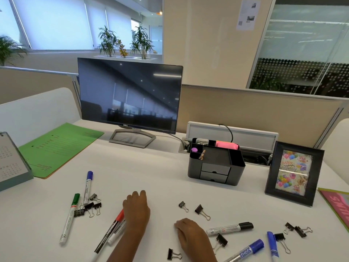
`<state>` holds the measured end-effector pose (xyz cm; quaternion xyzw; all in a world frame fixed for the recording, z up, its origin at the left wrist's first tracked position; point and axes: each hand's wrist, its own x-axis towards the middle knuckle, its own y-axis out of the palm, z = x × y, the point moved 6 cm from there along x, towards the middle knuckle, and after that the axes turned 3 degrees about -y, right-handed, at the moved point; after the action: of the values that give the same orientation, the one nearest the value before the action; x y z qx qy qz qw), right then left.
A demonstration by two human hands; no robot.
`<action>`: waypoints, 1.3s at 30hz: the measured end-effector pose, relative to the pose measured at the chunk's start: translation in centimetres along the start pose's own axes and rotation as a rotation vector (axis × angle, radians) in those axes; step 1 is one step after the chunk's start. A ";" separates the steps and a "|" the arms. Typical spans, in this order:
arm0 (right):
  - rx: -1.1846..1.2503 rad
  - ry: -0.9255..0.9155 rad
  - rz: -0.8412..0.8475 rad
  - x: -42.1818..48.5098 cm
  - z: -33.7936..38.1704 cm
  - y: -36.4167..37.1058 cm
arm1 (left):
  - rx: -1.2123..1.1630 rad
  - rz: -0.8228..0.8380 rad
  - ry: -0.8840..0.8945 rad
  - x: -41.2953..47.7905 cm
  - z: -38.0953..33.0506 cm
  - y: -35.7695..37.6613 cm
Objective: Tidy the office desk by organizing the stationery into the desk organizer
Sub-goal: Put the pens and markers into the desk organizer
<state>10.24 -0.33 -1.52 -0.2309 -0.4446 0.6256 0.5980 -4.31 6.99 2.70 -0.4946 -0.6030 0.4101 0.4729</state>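
Observation:
The black desk organizer stands at the middle right of the desk, with pink sticky notes, a purple cap and small clips in its compartments. Loose markers lie near me: blue-capped, green-capped, red-capped, black-capped and two blue ones. Black binder clips are scattered in a left cluster, in the middle and at the right. My left hand rests on the desk beside the red-capped marker, fingers bent down. My right hand lies on the desk, holding nothing.
A dark monitor stands at the back. A green folder and a desk calendar lie at the left. A framed birthday picture and a pink sheet are at the right. A cable box sits behind the organizer.

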 end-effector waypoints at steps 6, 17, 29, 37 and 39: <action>0.326 0.262 -0.143 0.9 -1.7 -2.0 | -0.247 0.081 0.140 0.7 -3.9 -0.5; 0.543 0.294 -0.318 2.5 -2.0 -7.1 | -0.721 0.109 0.384 -2.2 -12.2 -3.4; 0.268 0.128 -0.840 3.2 -7.9 -21.0 | -0.088 0.114 0.190 -1.6 -5.9 3.1; 0.150 0.231 -0.802 5.4 -11.5 -21.8 | -0.026 0.177 0.201 -3.3 -4.5 6.0; 0.158 0.270 -0.777 5.8 -12.1 -21.2 | -0.013 0.179 0.197 -3.3 -4.5 6.2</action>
<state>30.63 6.24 11.53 -0.0795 -0.3670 0.3496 0.8584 1.58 4.98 -2.86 -0.5875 -0.5097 0.3962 0.4879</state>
